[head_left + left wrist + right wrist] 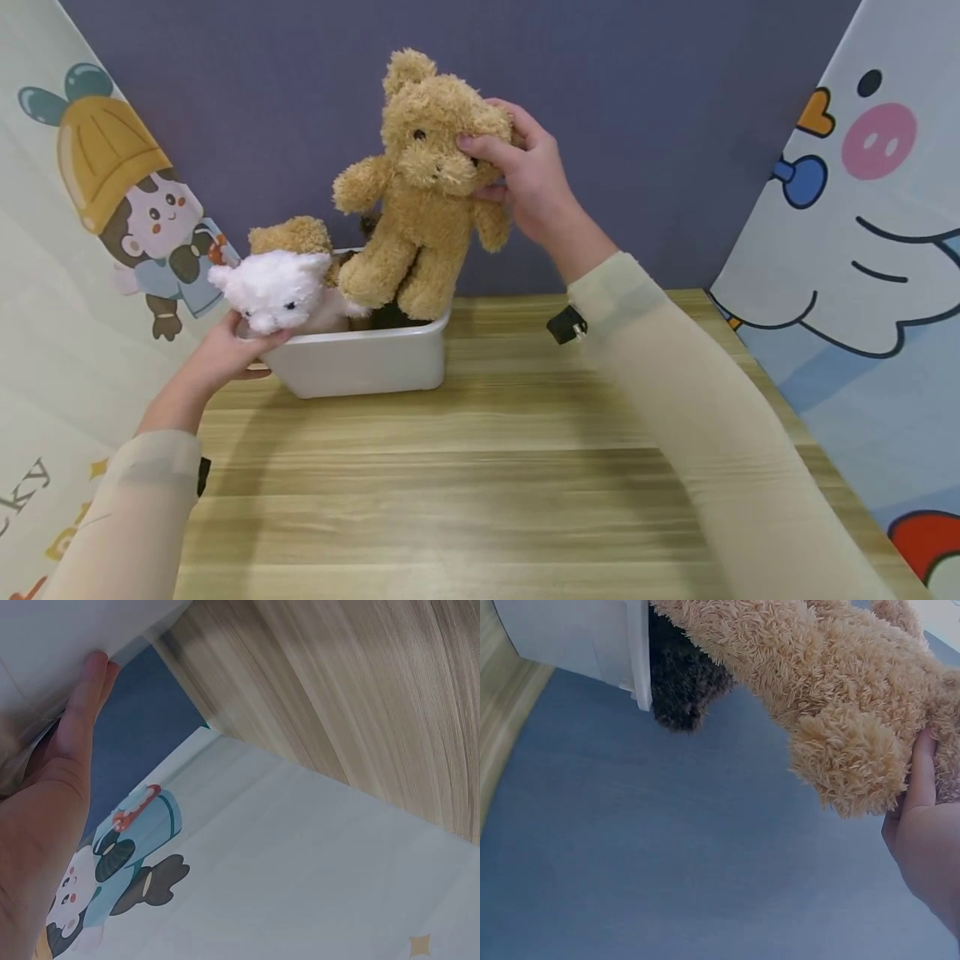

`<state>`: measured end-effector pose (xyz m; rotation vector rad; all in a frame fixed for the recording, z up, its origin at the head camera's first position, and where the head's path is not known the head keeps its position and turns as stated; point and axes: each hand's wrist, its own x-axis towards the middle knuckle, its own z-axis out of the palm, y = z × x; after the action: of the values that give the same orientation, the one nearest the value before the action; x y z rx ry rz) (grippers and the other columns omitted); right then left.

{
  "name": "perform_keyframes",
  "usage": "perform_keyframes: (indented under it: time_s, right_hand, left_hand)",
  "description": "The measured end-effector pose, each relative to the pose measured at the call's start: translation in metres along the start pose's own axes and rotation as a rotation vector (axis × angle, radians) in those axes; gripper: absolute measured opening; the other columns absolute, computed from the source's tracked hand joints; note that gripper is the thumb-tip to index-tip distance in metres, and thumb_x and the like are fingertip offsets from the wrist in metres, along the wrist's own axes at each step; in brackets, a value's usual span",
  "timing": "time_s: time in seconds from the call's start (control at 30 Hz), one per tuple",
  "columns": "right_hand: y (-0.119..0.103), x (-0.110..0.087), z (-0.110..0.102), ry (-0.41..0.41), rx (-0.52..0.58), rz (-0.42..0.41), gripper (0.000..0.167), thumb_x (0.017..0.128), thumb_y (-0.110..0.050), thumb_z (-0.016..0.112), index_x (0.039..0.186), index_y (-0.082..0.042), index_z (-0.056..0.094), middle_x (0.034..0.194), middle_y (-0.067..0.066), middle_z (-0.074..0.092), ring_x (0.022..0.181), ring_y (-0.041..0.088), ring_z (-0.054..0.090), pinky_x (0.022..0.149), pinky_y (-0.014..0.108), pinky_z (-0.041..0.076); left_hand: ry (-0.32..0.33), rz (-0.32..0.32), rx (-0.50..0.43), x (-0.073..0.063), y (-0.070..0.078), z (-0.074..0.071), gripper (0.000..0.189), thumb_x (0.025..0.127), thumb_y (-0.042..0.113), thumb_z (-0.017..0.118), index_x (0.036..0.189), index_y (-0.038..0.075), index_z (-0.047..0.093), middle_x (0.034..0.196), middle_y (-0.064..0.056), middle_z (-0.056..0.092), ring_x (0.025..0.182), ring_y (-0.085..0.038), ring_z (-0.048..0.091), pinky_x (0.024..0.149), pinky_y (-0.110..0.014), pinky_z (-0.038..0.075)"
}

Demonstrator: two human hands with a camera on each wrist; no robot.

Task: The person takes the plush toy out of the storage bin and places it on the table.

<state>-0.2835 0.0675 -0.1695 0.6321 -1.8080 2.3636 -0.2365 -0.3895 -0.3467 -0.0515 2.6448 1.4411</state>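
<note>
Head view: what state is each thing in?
Tan bear: held up, leaning slightly
Bin: upright, open-topped
White toy: in the bin
Brown toy: partly hidden
Dark plush: mostly hidden
Right grip: holding the bear's head
Left grip: holding the bin's end

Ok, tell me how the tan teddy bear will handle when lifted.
The tan teddy bear is probably light for its size, being plush. Its shaggy surface should resist slipping. One of its arms juts sideways, so the limbs may be springy rather than limp.
</note>
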Motion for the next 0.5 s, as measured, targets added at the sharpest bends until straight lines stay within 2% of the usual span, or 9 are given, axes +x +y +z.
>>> perform_keyframes:
  time_s: [0.33, 0.5]
  right_hand:
    - [-0.023, 0.005, -0.025, 0.019, -0.056, -0.041, 0.050, 0.093, -0.014, 0.082, 0.137, -0.028, 0.066, 0.141, 0.000, 0.063, 0.124, 0.026, 0.066, 0.087, 0.045, 0.069]
    - [-0.034, 0.005, -0.046, 0.041, -0.091, -0.050, 0.051, 0.092, -0.014, 0.083, 0.138, -0.027, 0.066, 0.140, 0.000, 0.062, 0.124, 0.026, 0.066, 0.085, 0.042, 0.069]
  left_hand:
    - [-0.001, 0.004, 0.029, 0.001, -0.002, -0.001, 0.110, 0.104, 0.049, 0.066, 0.170, 0.017, -0.016, 0.175, -0.034, -0.003, 0.142, -0.057, 0.044, 0.094, -0.054, 0.067]
    - [-0.001, 0.011, 0.039, 0.002, -0.002, -0.001, 0.110, 0.104, 0.049, 0.066, 0.171, 0.017, -0.015, 0.175, -0.035, -0.002, 0.141, -0.057, 0.045, 0.093, -0.054, 0.068]
